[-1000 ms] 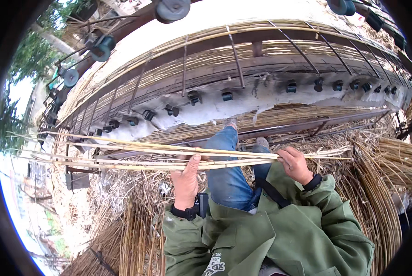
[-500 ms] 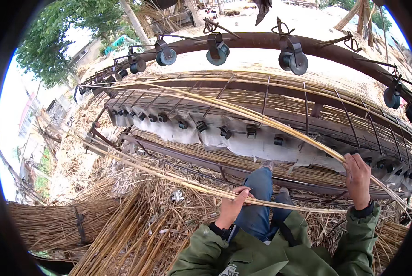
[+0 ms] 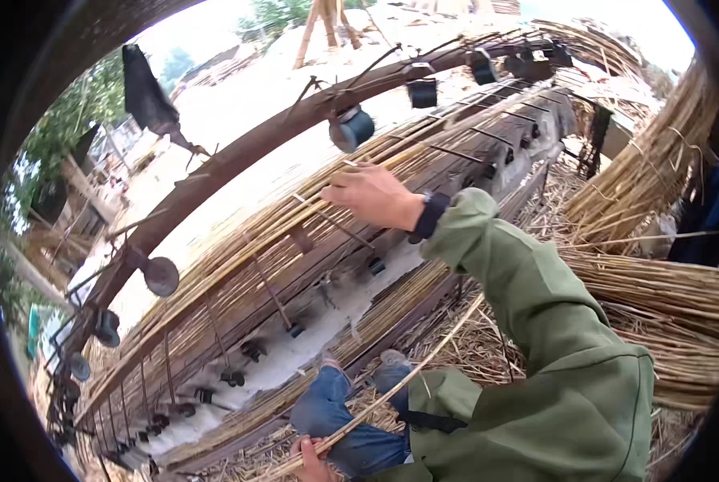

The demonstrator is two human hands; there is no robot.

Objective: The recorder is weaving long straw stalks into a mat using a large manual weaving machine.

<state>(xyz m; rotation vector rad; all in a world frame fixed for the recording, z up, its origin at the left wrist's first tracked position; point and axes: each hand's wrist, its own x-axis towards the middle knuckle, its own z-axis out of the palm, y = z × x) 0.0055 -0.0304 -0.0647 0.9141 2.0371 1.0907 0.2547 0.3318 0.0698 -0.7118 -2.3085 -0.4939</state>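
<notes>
My right hand (image 3: 363, 193) reaches up to the long rack of reeds (image 3: 223, 281), palm down, fingers curled over yellowish reeds lying along its upper rail. My left hand (image 3: 311, 458) is at the lower edge, closed on thin pale reeds (image 3: 403, 381) that slant up to the right past my legs. Black guides (image 3: 255, 349) line a pale strip (image 3: 343, 301) along the rack. A curved rusty beam (image 3: 239, 157) with hanging wheels (image 3: 351, 128) arches above.
Tied reed bundles (image 3: 640, 165) lean at the right, with another stack (image 3: 664, 321) lying below. Loose straw covers the ground by my feet (image 3: 393, 369). Trees and poles (image 3: 323, 24) stand beyond the rack.
The view has swung round along the rack. My right hand has moved up with reeds onto the rack's rail; my left hand has dropped lower, still holding reeds.
</notes>
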